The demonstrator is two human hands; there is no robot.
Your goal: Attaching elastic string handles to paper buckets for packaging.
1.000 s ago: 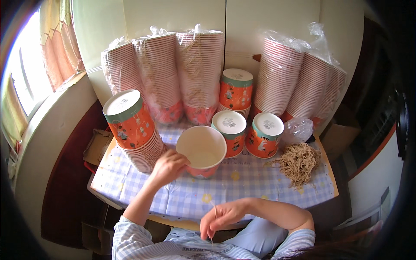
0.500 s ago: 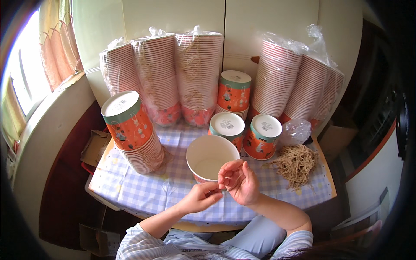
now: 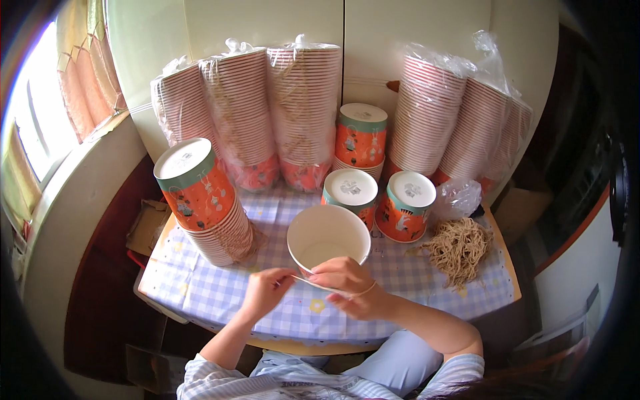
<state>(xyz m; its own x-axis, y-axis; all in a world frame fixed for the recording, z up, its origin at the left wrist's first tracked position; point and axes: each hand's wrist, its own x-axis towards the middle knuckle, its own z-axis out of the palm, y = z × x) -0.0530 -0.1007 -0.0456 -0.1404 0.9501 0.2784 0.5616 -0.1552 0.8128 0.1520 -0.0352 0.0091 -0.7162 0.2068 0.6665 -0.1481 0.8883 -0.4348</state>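
Observation:
A thin beige strand (image 3: 313, 283), either cord or a band, stretches tight between my hands above the table's front part. Its left end is pinched in the closed fingertips of my left hand (image 3: 265, 292). My right hand (image 3: 353, 290) has its fingers bent with the strand running along it, and a loop shows by the wrist. Just beyond my hands an empty white paper tub (image 3: 329, 233) stands mouth up; my right fingers overlap its near rim in view, and whether they touch it I cannot tell. A heap of similar beige strands (image 3: 460, 250) lies to the right.
Two orange-and-green tubs, the left (image 3: 351, 188) and the right (image 3: 408, 203), stand upside down behind the open tub. A tilted stack (image 3: 200, 207) is at left. Bagged tub stacks (image 3: 303, 113) line the back. A crumpled clear bag (image 3: 460, 197) lies on the checked tablecloth (image 3: 280, 313).
My left hand has moved away to the left, drawing the strand taut. My right hand has turned from palm-up to palm-down, fingers pointing left.

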